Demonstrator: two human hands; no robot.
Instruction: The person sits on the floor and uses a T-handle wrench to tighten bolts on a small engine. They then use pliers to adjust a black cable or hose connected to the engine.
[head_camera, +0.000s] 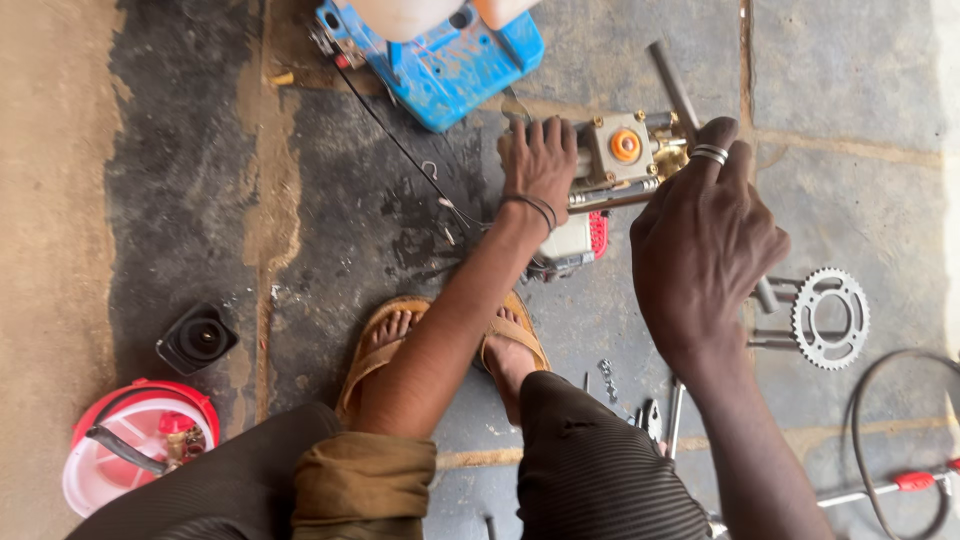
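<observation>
The person crouches over a small metal pump assembly (622, 160) that sits on the stained concrete floor (180, 200), just in front of their sandalled feet (400, 335). The left hand (538, 165) lies flat on the assembly's near-left side, fingers spread over the top to steady it. The right hand (700, 240), wearing a silver ring (710, 153), reaches toward the far-right end with its fingers curled loosely; whether it pinches anything cannot be told, since the back of the hand hides the fingertips. This looks like a bracing-and-fitting step: one hand pins the body while the other works at a fitting, which would call for a firm hold and a careful fingertip turn. The assembly is boxy, pale grey metal with brass-coloured fittings, an orange round cap on top and a red-and-white part beneath. A toothed sprocket (831, 318) lies to the right, a blue base (450, 60) beyond.
</observation>
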